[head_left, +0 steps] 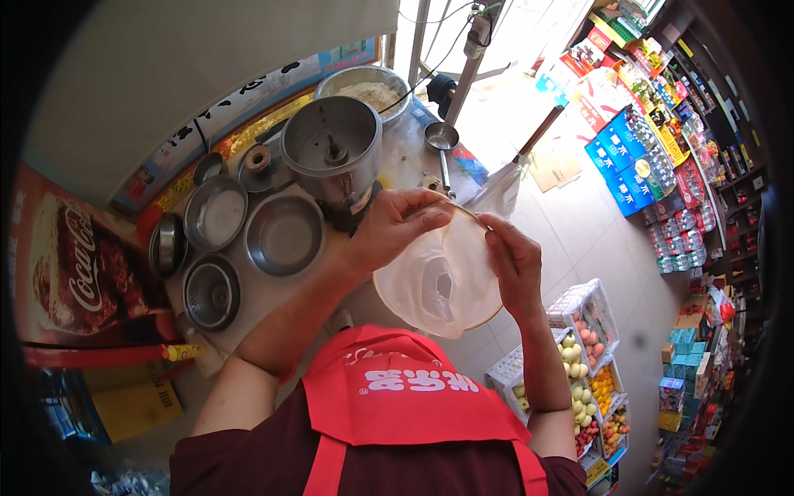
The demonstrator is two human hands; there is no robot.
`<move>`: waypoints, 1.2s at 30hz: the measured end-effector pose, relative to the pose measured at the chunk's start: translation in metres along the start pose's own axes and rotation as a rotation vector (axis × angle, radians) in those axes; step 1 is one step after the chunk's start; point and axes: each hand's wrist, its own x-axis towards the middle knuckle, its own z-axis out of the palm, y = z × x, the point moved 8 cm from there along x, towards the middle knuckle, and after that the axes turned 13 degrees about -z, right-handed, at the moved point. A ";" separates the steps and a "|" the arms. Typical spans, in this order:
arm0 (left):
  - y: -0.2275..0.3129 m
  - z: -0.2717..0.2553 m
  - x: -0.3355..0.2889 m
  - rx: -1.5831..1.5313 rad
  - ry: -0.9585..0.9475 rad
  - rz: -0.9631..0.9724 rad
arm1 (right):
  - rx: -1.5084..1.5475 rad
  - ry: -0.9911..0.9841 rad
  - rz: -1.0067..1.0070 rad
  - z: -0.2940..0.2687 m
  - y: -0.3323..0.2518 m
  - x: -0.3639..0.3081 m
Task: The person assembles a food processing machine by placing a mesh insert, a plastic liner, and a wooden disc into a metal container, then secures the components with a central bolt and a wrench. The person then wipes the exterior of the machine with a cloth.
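Held up in front of my chest is a white, see-through filter bag (405, 285) on a thin round hoop, its cloth sagging with an opening or fold near the middle. My left hand (404, 223) pinches the hoop at its far edge, thumb against fingers. At the hoop's far right, my right hand (514, 258) grips the rim between thumb and fingers. Just beyond my left hand stands a large steel grinder pot (321, 136) with a spindle in its middle. A steel ladle (443, 139) lies on the counter past the hoop.
Steel bowls (285, 235) crowd the counter on the left. A wide basin (357, 76) of pale contents sits at the back. Fruit crates (571, 388) stand at right on the tiled floor (591, 236). Stacked bottle packs (624, 157) and shelves line the far right.
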 end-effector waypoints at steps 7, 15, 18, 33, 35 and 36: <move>0.012 0.012 -0.007 0.132 -0.095 0.033 | -0.089 -0.280 -0.014 -0.006 -0.011 0.008; 0.017 0.029 -0.003 0.185 -0.247 0.031 | -0.101 -0.370 -0.129 0.002 -0.024 0.023; 0.016 0.028 -0.001 0.169 -0.220 0.037 | -0.095 -0.306 -0.117 0.010 -0.020 0.021; 0.000 -0.071 0.032 -0.406 0.240 -0.025 | 0.810 0.461 0.338 0.060 0.130 -0.057; 0.001 -0.064 0.034 -0.168 0.095 -0.093 | 0.475 0.497 0.260 0.021 0.116 -0.049; -0.003 -0.061 0.035 -0.039 0.083 -0.166 | 0.246 0.477 0.195 -0.001 0.103 -0.038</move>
